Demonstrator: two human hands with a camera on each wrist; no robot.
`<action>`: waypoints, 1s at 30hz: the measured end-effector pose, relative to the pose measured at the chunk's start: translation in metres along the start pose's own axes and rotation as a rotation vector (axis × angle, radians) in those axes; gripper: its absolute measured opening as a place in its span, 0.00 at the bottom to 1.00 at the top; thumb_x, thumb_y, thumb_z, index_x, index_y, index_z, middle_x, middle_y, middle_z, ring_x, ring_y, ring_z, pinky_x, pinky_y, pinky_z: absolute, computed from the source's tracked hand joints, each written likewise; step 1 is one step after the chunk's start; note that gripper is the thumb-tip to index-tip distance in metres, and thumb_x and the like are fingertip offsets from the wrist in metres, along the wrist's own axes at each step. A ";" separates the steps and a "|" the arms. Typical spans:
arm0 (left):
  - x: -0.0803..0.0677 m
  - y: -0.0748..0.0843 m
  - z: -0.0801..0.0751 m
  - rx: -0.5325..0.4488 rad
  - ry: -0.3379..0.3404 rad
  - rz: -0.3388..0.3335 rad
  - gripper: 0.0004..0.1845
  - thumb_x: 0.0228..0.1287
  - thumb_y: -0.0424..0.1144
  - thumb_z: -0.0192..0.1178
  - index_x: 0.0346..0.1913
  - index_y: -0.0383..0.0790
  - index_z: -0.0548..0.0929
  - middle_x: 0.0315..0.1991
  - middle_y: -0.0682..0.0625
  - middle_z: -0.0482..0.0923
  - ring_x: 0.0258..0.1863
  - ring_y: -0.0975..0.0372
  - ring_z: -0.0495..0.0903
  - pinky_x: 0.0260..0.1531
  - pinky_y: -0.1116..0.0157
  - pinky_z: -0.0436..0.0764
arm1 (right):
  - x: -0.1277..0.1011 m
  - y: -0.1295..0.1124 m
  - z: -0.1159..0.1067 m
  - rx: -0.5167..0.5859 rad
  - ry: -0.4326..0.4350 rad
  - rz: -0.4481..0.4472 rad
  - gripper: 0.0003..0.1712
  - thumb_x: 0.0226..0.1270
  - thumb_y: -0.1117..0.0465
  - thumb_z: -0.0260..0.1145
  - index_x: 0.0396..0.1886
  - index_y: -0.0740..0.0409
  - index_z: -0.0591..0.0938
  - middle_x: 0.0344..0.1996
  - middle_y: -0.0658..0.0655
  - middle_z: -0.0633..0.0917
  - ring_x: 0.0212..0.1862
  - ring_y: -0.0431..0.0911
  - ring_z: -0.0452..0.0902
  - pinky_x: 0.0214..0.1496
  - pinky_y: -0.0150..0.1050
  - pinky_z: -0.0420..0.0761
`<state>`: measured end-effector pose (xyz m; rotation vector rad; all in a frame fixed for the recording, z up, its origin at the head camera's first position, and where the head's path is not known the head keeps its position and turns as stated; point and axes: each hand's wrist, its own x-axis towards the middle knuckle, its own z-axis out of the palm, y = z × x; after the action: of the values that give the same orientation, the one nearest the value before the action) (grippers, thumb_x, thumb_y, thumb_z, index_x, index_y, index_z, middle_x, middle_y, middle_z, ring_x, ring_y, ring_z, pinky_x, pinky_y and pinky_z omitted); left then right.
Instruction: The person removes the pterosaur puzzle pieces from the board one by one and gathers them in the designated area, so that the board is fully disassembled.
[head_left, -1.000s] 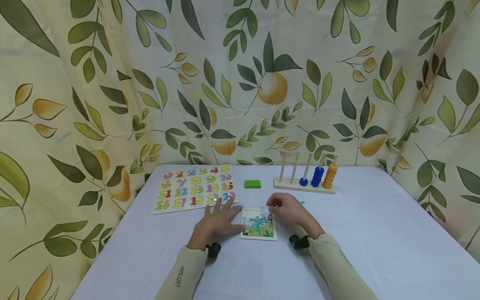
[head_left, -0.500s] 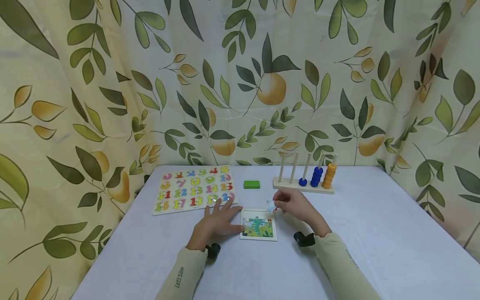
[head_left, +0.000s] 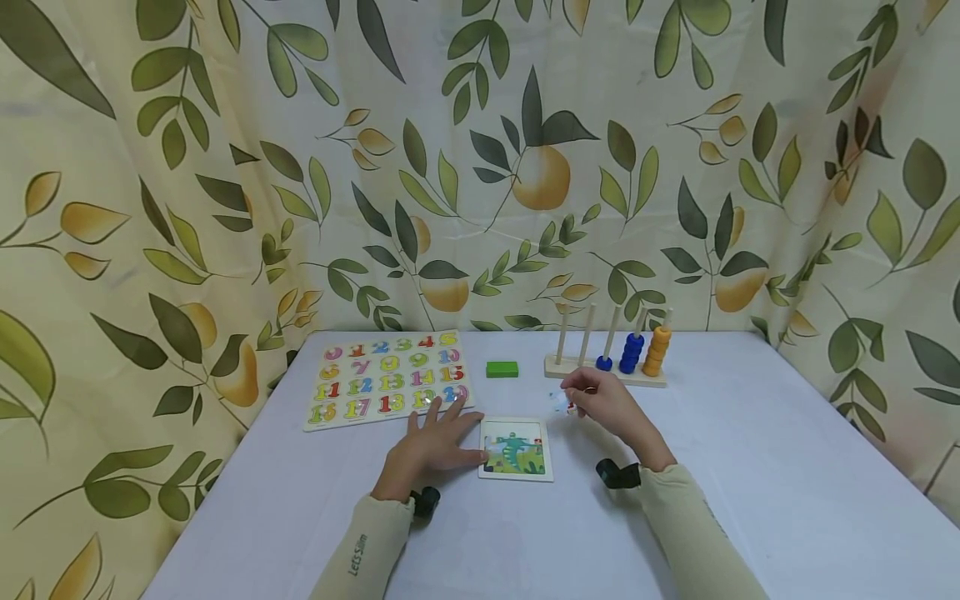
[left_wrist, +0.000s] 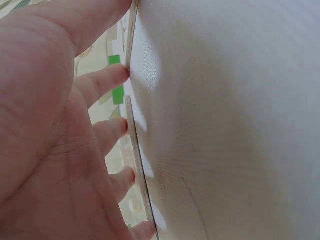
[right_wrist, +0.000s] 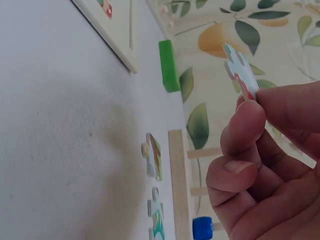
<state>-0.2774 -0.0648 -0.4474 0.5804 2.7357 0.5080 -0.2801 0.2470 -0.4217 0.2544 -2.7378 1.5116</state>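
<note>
White table (head_left: pixel 750 467), leaf-print curtain (head_left: pixel 225 167)

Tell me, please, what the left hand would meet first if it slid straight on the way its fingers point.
Probably the number board: the left hand lies flat beside the small picture puzzle, its fingertips already at or near the board's near edge, though depth is uncertain.

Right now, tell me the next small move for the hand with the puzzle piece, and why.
Probably set it down beside the loose pieces near the bead rack. The right hand pinches the jigsaw piece away from the puzzle tray, which the left hand steadies.
</note>
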 end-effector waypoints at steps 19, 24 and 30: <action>0.000 0.000 0.002 -0.006 -0.003 -0.007 0.41 0.71 0.64 0.66 0.82 0.58 0.69 0.87 0.48 0.49 0.86 0.41 0.38 0.77 0.29 0.40 | -0.017 0.013 -0.048 -0.002 0.141 0.082 0.15 0.86 0.64 0.58 0.61 0.70 0.79 0.42 0.62 0.82 0.38 0.50 0.77 0.38 0.39 0.83; -0.001 0.000 0.001 0.000 0.000 -0.001 0.40 0.71 0.64 0.65 0.82 0.58 0.69 0.87 0.48 0.49 0.85 0.41 0.39 0.77 0.29 0.41 | -0.021 0.014 -0.060 -0.033 0.164 0.109 0.17 0.87 0.63 0.57 0.63 0.70 0.78 0.44 0.63 0.82 0.40 0.52 0.77 0.42 0.41 0.83; 0.000 -0.002 0.000 -0.005 0.000 0.002 0.41 0.71 0.64 0.65 0.82 0.58 0.69 0.88 0.48 0.48 0.86 0.41 0.38 0.77 0.30 0.40 | -0.022 0.022 -0.068 -0.053 0.177 0.132 0.17 0.87 0.63 0.56 0.64 0.71 0.77 0.46 0.64 0.82 0.42 0.53 0.77 0.44 0.42 0.83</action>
<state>-0.2779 -0.0660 -0.4486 0.5817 2.7337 0.5151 -0.2668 0.3191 -0.4054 -0.0595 -2.6960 1.4102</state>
